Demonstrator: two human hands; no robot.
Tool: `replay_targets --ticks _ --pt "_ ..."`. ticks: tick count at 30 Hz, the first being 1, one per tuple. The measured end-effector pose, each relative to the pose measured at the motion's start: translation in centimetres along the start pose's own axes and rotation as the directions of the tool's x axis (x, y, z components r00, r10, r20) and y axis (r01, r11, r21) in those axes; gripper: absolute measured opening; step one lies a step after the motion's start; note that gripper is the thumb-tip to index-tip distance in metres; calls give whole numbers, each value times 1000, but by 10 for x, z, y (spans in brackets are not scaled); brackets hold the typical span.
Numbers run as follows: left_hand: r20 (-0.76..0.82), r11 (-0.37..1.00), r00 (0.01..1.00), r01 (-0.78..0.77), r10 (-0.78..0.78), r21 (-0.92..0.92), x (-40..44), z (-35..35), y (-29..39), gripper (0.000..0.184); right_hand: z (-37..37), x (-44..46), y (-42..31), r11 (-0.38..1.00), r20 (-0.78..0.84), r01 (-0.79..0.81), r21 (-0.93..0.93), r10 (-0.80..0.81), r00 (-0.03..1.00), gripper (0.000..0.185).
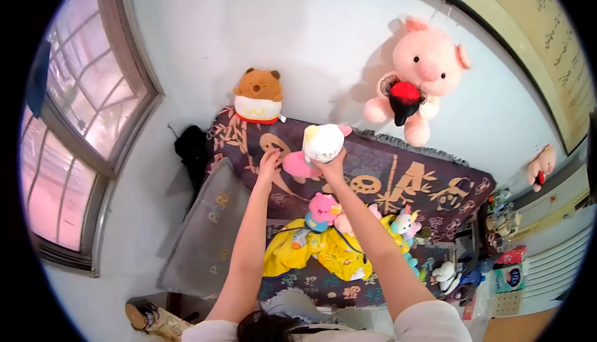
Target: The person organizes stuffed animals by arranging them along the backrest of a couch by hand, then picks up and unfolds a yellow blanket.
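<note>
My right hand (pixel 332 166) grips a white plush toy (pixel 323 143) with pink parts, holding it up in front of the sofa's back. A rounded pink part (pixel 300 165) hangs at the toy's lower left. Just left of it, my left hand (pixel 268 164) has its fingers stretched out and holds nothing. Below my forearms, a pink plush toy in blue (pixel 320 211) sits by a yellow cloth (pixel 298 249) with printed figures. A small white plush toy (pixel 405 224) with pink parts is right of my right forearm.
A brown bear-like plush (pixel 257 96) sits atop the patterned sofa cover (pixel 398 174). Against the wall hangs a large pink pig plush (pixel 423 71). A grey cushion (pixel 205 236) leans at left, below the barred window (pixel 81 93). Assorted items (pixel 497 217) crowd the right.
</note>
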State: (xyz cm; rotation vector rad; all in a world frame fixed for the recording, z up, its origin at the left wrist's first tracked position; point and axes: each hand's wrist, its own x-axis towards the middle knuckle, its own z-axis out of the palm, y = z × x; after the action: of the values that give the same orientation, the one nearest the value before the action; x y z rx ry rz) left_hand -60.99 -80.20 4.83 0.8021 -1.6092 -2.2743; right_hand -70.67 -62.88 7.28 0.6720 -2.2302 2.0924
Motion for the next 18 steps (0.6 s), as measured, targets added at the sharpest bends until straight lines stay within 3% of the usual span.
replay_targets --ticks 3,4,6,10,12,18 --pt "-90 983 985 154 -145 99 3 8 -14 53 5 14 2 992 -104 -127 7 127 986 91" --pt "-52 982 983 181 -178 57 10 7 -25 61 7 19 6 986 -126 -167 -2 165 978 91" --pt "3 986 987 162 -162 -45 19 14 -35 64 8 26 12 975 -153 -222 9 221 963 92" --pt "62 984 997 51 -40 -172 47 33 -41 60 11 45 14 906 -176 -311 288 369 913 98" --pt "53 989 999 4 4 -148 60 43 -28 54 11 52 11 846 -151 -350 401 438 886 99" --pt "69 989 989 -127 132 -71 96 51 6 53 21 93 28 788 -101 -397 472 495 863 89"
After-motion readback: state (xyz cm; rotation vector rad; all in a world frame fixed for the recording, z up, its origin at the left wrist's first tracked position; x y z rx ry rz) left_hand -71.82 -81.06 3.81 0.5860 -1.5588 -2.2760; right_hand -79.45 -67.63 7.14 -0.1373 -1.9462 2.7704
